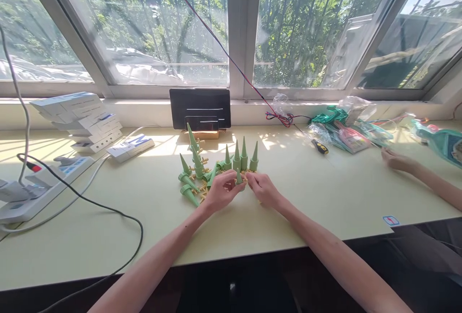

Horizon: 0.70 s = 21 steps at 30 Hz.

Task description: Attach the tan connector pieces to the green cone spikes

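My left hand is closed around a small green plastic spike, its tip pointing up. Opposite it, my right hand pinches at the spike's side, where a small yellowish part shows; the fingers hide most of it. Just behind my hands, several more green spikes stand upright in a row on the table. To the left of my left hand lies a loose cluster of green spikes, some upright and some on their sides, with yellowish peg-like side pieces among them.
A black tablet and a phone lean on a stand at the back. White boxes and a power strip with cables sit left. Rightward are a screwdriver, bagged parts and another person's hand.
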{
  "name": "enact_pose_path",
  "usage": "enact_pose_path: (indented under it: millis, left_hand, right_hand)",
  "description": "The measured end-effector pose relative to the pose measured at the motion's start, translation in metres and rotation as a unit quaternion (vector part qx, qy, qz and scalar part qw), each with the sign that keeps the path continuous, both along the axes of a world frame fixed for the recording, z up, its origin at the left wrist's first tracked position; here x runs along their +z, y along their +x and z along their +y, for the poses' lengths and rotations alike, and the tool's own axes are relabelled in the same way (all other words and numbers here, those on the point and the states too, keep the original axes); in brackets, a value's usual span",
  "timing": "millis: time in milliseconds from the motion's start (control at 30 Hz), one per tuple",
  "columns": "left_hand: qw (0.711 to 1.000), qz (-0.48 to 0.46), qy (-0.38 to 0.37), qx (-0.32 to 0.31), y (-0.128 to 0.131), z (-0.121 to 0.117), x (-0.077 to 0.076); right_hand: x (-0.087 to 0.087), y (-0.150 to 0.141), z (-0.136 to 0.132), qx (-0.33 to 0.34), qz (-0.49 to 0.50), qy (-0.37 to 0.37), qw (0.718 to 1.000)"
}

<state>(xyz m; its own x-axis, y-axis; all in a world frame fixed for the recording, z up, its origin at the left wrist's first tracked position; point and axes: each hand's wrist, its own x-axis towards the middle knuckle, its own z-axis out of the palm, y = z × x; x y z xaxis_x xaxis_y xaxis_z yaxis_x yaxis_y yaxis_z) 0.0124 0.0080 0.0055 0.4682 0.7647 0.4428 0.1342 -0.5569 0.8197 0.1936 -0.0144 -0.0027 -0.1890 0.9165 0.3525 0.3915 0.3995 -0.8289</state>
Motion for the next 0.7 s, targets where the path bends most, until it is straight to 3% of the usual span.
enact_pose_path:
  millis: [67, 133, 333, 433, 533, 633, 700]
  left_hand:
    - [0.993, -0.017, -0.114, -0.017, 0.0, -0.001, 0.004]
    - [0.982, -0.033, -0.184, -0.027, -0.002, -0.001, 0.007]
    - [0.974, -0.039, -0.217, -0.044, -0.004, 0.001, 0.008]
    - [0.986, -0.035, -0.158, -0.038, -0.003, 0.002, 0.004]
    - [0.999, -0.018, -0.022, -0.015, -0.002, 0.003, 0.001]
    - [0.994, 0.009, 0.108, -0.007, -0.002, 0.003, -0.001]
    - [0.99, 0.017, 0.143, -0.004, -0.002, 0.002, -0.001]
  right_hand:
    - [0.0, 0.0, 0.0, 0.008, -0.003, -0.004, 1.0]
    - [0.0, 0.0, -0.001, 0.015, -0.008, -0.003, 1.0]
    - [0.001, 0.001, -0.002, 0.027, -0.01, -0.007, 1.0]
    - [0.001, 0.002, -0.002, 0.02, -0.009, -0.004, 1.0]
    - [0.0, 0.003, -0.001, 0.007, -0.017, 0.008, 1.0]
    - [-0.001, 0.003, 0.001, 0.0, -0.023, 0.01, 1.0]
    - [-0.002, 0.003, 0.001, -0.002, -0.021, 0.008, 1.0]
